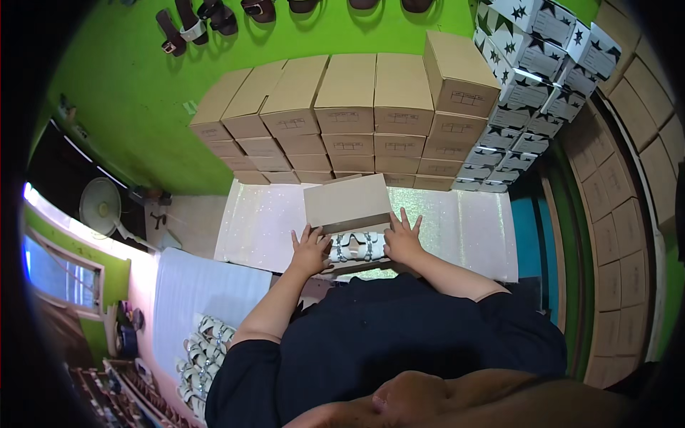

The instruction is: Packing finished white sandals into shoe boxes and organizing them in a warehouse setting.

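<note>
In front of me on the sparkly white table stands an open brown cardboard shoebox (349,203), its lid flap raised on the far side. A pair of white strappy sandals (357,247) with grey trim lies inside it. My left hand (310,251) rests at the left end of the box beside the sandals, fingers spread. At the right end, my right hand (404,240) has its fingers stretched apart, with the fingertips touching the box edge and sandals. Parts of both hands' inner sides are hidden by the box walls.
Stacked brown boxes (346,118) line the table's back, with white star-patterned boxes (524,93) at the right. More white sandals (203,364) lie on a pale sheet (207,289) at my lower left. A fan (101,207) stands far left. Sandals (258,10) hang on the green wall.
</note>
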Demonstrator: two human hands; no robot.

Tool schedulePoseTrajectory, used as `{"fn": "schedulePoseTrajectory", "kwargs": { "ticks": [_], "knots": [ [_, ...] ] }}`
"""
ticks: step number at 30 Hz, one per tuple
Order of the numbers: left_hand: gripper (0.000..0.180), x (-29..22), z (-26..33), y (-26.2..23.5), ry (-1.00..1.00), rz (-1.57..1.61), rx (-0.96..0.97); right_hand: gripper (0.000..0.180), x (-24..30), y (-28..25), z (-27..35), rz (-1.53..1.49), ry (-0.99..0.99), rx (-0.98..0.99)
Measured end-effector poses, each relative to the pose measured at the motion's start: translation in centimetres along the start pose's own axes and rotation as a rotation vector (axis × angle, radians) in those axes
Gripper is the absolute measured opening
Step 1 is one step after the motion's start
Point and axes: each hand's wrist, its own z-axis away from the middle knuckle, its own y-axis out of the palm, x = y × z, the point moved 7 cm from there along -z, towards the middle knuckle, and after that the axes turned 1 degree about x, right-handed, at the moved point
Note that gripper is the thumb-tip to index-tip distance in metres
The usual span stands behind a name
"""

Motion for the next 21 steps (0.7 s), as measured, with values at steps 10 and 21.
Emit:
{"fn": "schedulePoseTrajectory", "kwargs": {
  "ticks": [10,21],
  "knots": [
    [0.105,4.7,1.4,1.3,-0.219,0.156,-0.182,0.081,-2.0,0.6,-0.6,-0.254,0.121,-0.135],
    [0.113,3.0,4.3,3.6,0.081,0.291,-0.127,0.099,-1.8,1.9,2.4,-0.182,-0.23,-0.018]
  ]
}}
